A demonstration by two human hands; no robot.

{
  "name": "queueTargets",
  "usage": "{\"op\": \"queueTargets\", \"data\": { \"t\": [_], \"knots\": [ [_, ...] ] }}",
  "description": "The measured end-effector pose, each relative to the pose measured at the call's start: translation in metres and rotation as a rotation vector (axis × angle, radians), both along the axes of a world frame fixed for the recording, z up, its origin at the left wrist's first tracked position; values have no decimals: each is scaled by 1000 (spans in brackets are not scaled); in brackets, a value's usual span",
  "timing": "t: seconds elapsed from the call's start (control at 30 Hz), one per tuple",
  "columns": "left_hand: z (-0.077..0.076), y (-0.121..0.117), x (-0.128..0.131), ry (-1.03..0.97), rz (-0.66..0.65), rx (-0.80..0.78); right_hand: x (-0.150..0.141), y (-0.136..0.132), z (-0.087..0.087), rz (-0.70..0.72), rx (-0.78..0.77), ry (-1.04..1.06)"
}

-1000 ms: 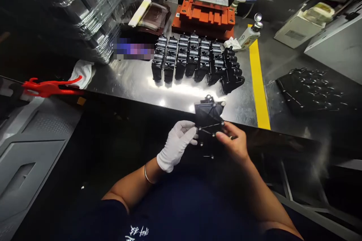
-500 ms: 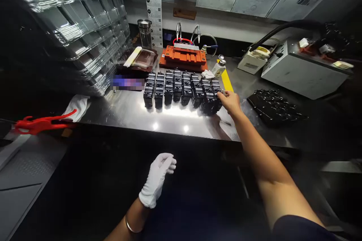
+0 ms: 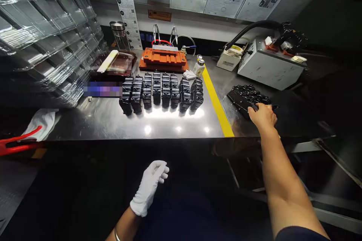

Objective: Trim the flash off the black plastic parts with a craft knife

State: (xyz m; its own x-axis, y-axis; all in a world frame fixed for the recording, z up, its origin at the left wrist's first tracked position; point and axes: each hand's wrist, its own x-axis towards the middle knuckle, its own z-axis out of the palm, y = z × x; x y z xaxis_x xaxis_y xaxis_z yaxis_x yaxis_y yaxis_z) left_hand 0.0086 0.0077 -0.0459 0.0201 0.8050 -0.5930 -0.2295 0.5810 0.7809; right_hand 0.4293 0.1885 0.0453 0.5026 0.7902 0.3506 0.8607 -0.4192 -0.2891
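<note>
A group of glossy black moulded pieces at the right of a shiny metal worktop is reached by a bare right hand, its arm fully stretched over the front edge. The fingers of that hand are spread and bent downward over the near side of the group; whether a piece has been gripped cannot be told, as the fingertips are partly hidden. The white-gloved left hand is held well apart, in front of the worktop's edge, its fingers loosely curled with the thumb brought close to the index finger; whether anything small is pinched there cannot be made out. Eight upright black ribbed blocks are lined up side by side at the centre, and the row is divided from the group by a bright yellow strip of tape. Behind the row, an orange stepped fixture is flanked on its right by a crumpled white tissue and a white bottle with a metal top. A pale grey metal box is seen behind the group.
</note>
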Motion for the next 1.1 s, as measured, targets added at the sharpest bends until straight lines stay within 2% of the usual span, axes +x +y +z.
{"op": "queueTargets", "data": {
  "t": [0.07,0.17,0.27,0.3,0.33,0.47,0.53,0.63,0.67,0.7,0.83,0.9,1.1],
  "knots": [
    [4,2,5,-15,-39,-2,4,-19,-7,-8,-46,12],
    [14,6,14,-46,-102,35,-11,-46,-14,-72,-5,117],
    [22,9,20,-63,-129,60,-34,-78,-18,-86,128,442],
    [24,10,22,-68,-133,61,-43,-90,-21,-12,166,615],
    [25,11,24,-78,-139,59,-54,-102,-25,64,133,718],
    [31,16,29,-99,-152,77,-116,-145,-48,255,-54,914],
    [34,20,29,-58,-167,128,-152,-155,-56,473,-242,992],
    [42,23,23,71,-162,297,-191,-147,-53,858,-503,922],
    [44,23,18,120,-149,343,-198,-139,-51,936,-512,855],
    [46,22,14,162,-136,366,-203,-128,-48,967,-466,778],
    [49,12,-5,208,-108,270,-209,-81,-45,872,-202,416],
    [48,6,-10,194,-102,254,-213,-66,-50,916,-115,291],
    [46,-1,-14,222,-124,236,-227,-57,-57,1025,79,76]
  ]
}}
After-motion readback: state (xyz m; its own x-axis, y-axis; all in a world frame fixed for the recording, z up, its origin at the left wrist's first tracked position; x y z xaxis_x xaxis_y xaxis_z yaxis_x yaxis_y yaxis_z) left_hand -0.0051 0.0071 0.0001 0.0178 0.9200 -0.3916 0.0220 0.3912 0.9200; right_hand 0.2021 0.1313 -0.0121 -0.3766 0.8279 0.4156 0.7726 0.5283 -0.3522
